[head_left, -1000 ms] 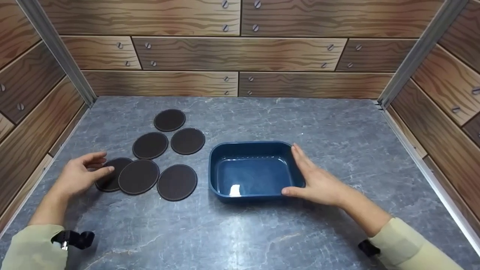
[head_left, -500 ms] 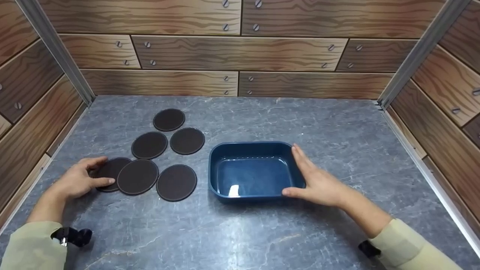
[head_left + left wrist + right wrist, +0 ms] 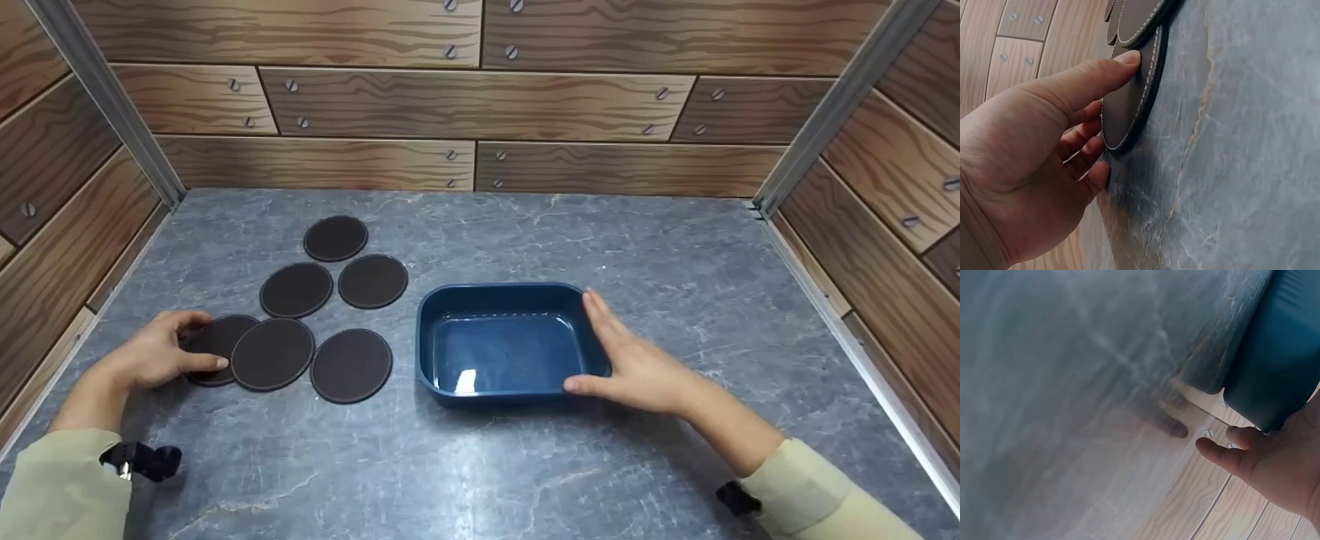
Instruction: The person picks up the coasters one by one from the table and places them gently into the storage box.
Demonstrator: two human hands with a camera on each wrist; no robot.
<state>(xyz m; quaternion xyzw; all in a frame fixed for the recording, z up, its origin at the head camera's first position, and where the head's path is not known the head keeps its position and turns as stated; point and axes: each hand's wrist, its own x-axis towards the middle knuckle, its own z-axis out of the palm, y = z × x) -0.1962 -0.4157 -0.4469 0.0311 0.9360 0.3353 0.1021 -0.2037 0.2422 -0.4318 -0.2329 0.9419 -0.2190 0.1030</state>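
In the head view, several dark brown round coasters with stitched edges lie at the left. My left hand (image 3: 157,351) is at the leftmost coaster (image 3: 217,351), whose right side lies under a neighbouring coaster (image 3: 273,355). In the left wrist view, the thumb lies on top of that coaster (image 3: 1126,104) and the other fingers bend in at its outer edge. A blue rectangular dish (image 3: 495,394) with rounded corners stands mid-table. My right hand (image 3: 637,367) rests against its right end, fingers fairly straight by the far corner and thumb over the near rim.
Further coasters (image 3: 352,366) lie between the left hand and the dish, with others behind, such as the farthest one (image 3: 336,238). The grey marbled table (image 3: 480,472) is bounded by wood-patterned walls (image 3: 480,105) and metal corner posts (image 3: 814,112).
My left hand has come down over the leftmost coaster, its thumb moving lower along the coaster's near side. The right hand and the dish have stayed put.
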